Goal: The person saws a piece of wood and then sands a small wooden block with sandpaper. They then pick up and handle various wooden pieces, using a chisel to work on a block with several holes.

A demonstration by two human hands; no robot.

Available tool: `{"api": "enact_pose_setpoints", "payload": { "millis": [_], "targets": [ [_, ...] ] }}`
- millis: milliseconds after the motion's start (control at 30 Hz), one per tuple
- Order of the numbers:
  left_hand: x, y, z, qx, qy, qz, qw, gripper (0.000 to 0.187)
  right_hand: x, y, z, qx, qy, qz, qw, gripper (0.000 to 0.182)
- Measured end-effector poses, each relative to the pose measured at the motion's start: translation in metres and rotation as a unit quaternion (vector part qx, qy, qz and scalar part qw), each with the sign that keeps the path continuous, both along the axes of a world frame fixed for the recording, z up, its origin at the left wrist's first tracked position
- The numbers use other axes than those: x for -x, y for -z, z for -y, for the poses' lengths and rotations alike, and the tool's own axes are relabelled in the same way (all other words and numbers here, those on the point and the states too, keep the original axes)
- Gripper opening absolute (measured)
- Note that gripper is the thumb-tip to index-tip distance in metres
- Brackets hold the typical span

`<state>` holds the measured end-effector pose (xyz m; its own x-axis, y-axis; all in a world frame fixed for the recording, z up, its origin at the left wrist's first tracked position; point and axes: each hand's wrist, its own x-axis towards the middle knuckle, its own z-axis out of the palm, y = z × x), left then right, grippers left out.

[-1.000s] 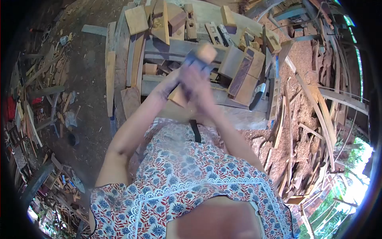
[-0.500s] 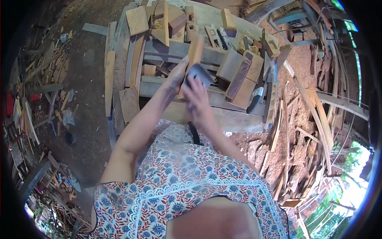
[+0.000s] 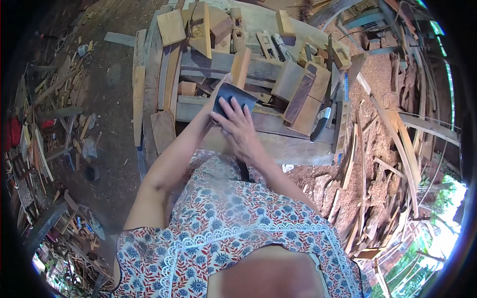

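Note:
My left hand grips a light wooden block that tilts up over the workbench; the sheet in front hides most of its fingers. Across the block lies a dark grey sheet of sandpaper, its edges bent up a little. My right hand presses the sandpaper against the wood, fingers spread over its surface. The block's lower end is hidden behind the sheet and my hands.
Wood pieces lie on the worn workbench, including a large two-toned block on the right. Beside it is a saw handle. Sawdust and offcuts cover the ground at right; scrap wood lies at left.
My right hand and the sandpaper have moved left and slightly down along the block. The block stays in my left hand, nearly in the same place.

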<state>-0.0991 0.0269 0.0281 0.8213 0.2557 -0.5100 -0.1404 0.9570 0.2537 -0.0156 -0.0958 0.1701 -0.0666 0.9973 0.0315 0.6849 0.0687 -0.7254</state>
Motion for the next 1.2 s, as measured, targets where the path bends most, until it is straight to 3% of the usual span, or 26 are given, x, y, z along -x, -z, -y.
{"api": "enact_pose_setpoints", "payload": {
  "millis": [33, 100, 133, 200, 267, 300, 333, 367, 400, 433, 467, 500, 533, 567, 600, 633, 700, 833, 900, 967, 1033, 1067, 1167, 1200],
  "targets": [
    [-0.003, -0.020, 0.011, 0.003, 0.002, -0.002, 1.000, 0.049, -0.008, 0.009, -0.008, -0.034, 0.016, 0.049, 0.998, 0.047],
    [-0.023, -0.100, 0.030, -0.298, -0.046, -0.095, 0.949, 0.045, -0.040, 0.025, -0.037, -0.086, 0.089, 0.084, 0.989, 0.050],
    [-0.029, -0.114, 0.025, -0.215, 0.067, -0.183, 0.957, 0.041, -0.060, 0.026, -0.054, -0.090, 0.133, 0.059, 0.985, 0.050],
    [-0.033, -0.104, 0.030, -0.216, 0.028, -0.171, 0.961, 0.041, -0.065, 0.029, -0.058, -0.098, 0.182, 0.032, 0.978, 0.049],
    [-0.032, -0.101, 0.029, -0.203, -0.078, -0.081, 0.973, 0.041, -0.048, 0.036, -0.038, -0.088, 0.073, 0.015, 0.993, 0.048],
    [-0.025, -0.083, 0.021, -0.202, -0.080, -0.078, 0.973, 0.041, -0.033, 0.024, -0.023, -0.087, 0.070, 0.018, 0.994, 0.048],
    [-0.014, -0.050, 0.013, -0.095, -0.046, -0.069, 0.992, 0.042, -0.014, 0.005, -0.005, -0.051, 0.025, 0.019, 0.998, 0.045],
    [-0.010, -0.052, 0.008, 0.011, -0.011, -0.059, 0.998, 0.042, -0.004, -0.004, 0.004, -0.017, -0.021, 0.018, 0.999, 0.044],
    [-0.002, -0.056, 0.023, -0.173, -0.014, -0.115, 0.978, 0.044, -0.011, 0.008, -0.001, -0.049, -0.004, 0.072, 0.996, 0.043],
    [-0.007, -0.053, 0.026, -0.250, -0.022, -0.086, 0.964, 0.045, -0.024, 0.022, -0.012, -0.080, 0.016, 0.124, 0.989, 0.043],
    [-0.013, -0.073, 0.023, -0.217, 0.073, -0.125, 0.965, 0.045, -0.044, 0.024, -0.029, -0.111, 0.066, 0.148, 0.980, 0.038],
    [-0.018, -0.093, 0.018, -0.183, 0.167, -0.162, 0.955, 0.046, -0.066, 0.034, -0.046, -0.121, 0.143, 0.113, 0.976, 0.038],
    [-0.018, -0.090, 0.021, -0.185, 0.171, -0.161, 0.954, 0.046, -0.092, 0.043, -0.063, -0.132, 0.220, 0.079, 0.963, 0.039],
    [-0.016, -0.085, 0.025, -0.105, 0.149, 0.016, 0.983, 0.054, -0.119, 0.047, -0.075, -0.053, 0.307, -0.048, 0.949, 0.036],
    [-0.013, -0.083, 0.028, -0.018, 0.121, 0.191, 0.974, 0.063, -0.133, 0.032, -0.074, 0.074, 0.362, -0.202, 0.907, 0.037],
    [-0.013, -0.092, 0.028, -0.020, 0.123, 0.192, 0.974, 0.063, -0.149, 0.049, -0.072, -0.057, 0.331, -0.160, 0.928, 0.039],
    [-0.013, -0.115, 0.026, -0.055, 0.034, 0.130, 0.989, 0.055, -0.134, 0.021, -0.061, -0.058, 0.307, -0.101, 0.945, 0.040],
    [-0.022, -0.117, 0.020, -0.107, -0.007, -0.008, 0.994, 0.050, -0.074, -0.014, -0.040, 0.028, 0.240, -0.142, 0.960, 0.038],
    [-0.026, -0.108, 0.018, -0.075, -0.082, -0.027, 0.993, 0.048, -0.047, -0.016, -0.034, 0.019, 0.195, -0.338, 0.921, 0.037],
    [-0.029, -0.090, 0.003, -0.013, -0.099, -0.017, 0.995, 0.047, -0.032, -0.004, -0.025, -0.042, 0.112, -0.141, 0.983, 0.042],
    [-0.019, -0.078, -0.011, -0.052, -0.054, -0.094, 0.993, 0.046, -0.010, -0.009, -0.006, -0.006, 0.036, -0.064, 0.997, 0.048],
    [-0.016, -0.080, -0.011, -0.034, -0.048, -0.008, 0.998, 0.047, -0.006, -0.008, -0.003, -0.005, 0.033, -0.063, 0.997, 0.048],
    [-0.018, -0.069, -0.001, -0.075, -0.088, -0.057, 0.992, 0.049, -0.011, 0.010, -0.008, -0.020, 0.018, -0.031, 0.999, 0.050],
    [-0.022, -0.104, 0.015, -0.082, -0.105, -0.004, 0.991, 0.048, -0.029, 0.023, -0.029, -0.048, 0.076, 0.018, 0.996, 0.048]
  ]
}}
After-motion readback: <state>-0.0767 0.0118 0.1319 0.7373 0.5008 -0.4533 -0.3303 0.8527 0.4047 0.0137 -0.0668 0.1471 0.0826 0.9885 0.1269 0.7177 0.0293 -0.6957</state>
